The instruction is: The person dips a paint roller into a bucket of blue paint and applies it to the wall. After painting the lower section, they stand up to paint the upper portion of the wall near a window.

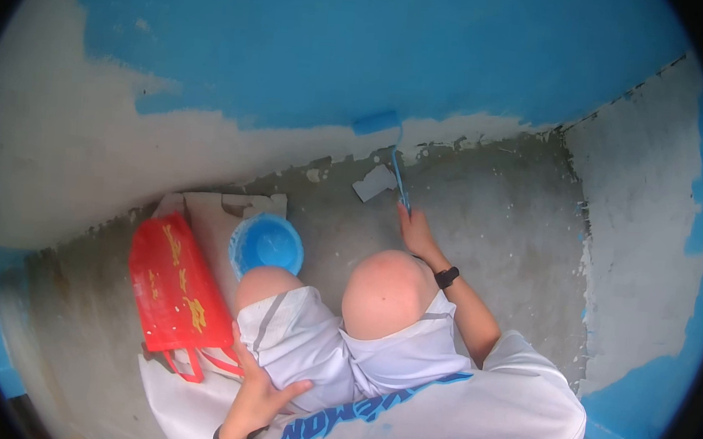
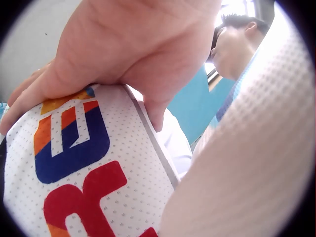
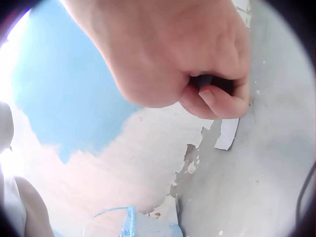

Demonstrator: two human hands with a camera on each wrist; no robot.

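Roller (image 1: 377, 122) meets paint edge (image 1: 280, 125), right hand (image 1: 419, 230) gripping handle (image 1: 404, 199) over broad floor (image 1: 508, 224), left hand (image 1: 258, 390) spread on shorts (image 1: 301, 339).

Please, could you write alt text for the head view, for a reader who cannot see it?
A person's right grip holds a blue paint roller at a partly blue wall. The left grip rests on white shorts; a red bag and a blue container are close by.
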